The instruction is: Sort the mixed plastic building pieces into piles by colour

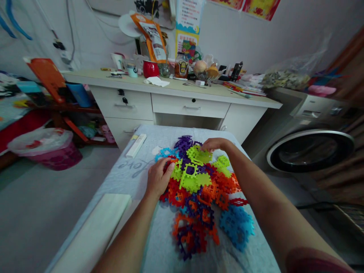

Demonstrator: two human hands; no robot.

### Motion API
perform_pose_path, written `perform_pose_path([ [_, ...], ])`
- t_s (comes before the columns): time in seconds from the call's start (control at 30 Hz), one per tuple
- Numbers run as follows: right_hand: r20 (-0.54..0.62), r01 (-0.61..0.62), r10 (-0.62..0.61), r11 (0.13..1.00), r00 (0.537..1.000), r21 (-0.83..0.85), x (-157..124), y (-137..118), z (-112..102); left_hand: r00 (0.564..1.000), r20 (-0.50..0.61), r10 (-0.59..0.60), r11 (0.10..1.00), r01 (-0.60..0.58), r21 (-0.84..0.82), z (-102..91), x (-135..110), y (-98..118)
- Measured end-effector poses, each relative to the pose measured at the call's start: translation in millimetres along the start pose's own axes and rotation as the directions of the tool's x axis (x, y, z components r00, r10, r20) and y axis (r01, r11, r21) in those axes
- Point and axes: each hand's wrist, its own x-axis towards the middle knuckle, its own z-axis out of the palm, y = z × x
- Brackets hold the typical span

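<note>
A heap of interlocking plastic tiles in green, orange, purple, blue and red lies on a pale cloth-covered table. My left hand rests on the heap's left edge, fingers curled over a green tile. My right hand is at the far side of the heap, fingers pinched on a green tile. Purple tiles lie just behind it.
A white slim box lies at the table's far left, a white flat box at the near left. Behind stands a cluttered white desk with drawers, a pink bin on the left and a washing machine on the right.
</note>
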Motion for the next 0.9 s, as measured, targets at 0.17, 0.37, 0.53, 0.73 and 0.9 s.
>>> perform_pose_path([
  [0.17,-0.419,-0.089,0.008,0.981,0.908,-0.174,32.1,-42.7,7.3,1.000,-0.003,-0.008,1.000,0.008,0.003,-0.1,-0.2,-0.1],
  [0.37,-0.336,0.000,-0.027,0.997,0.942,-0.080,63.7,-75.5,37.7,1.000,0.006,0.002,1.000,-0.002,0.022,-0.8,0.1,-1.7],
  [0.53,-0.261,0.075,-0.125,0.978,0.957,-0.192,53.8,-87.0,41.0,1.000,0.015,-0.008,0.998,0.007,0.060,-1.7,-0.5,0.4],
  [0.73,-0.208,0.330,-0.366,0.925,0.907,-0.186,17.8,-86.7,47.6,0.999,-0.007,-0.053,0.998,0.053,0.014,-0.5,-1.1,-0.6],
  [0.9,-0.232,0.492,-0.517,0.855,0.824,-0.161,-31.1,-85.4,54.5,0.995,-0.050,-0.083,0.994,0.079,-0.076,0.7,-1.0,-4.1],
])
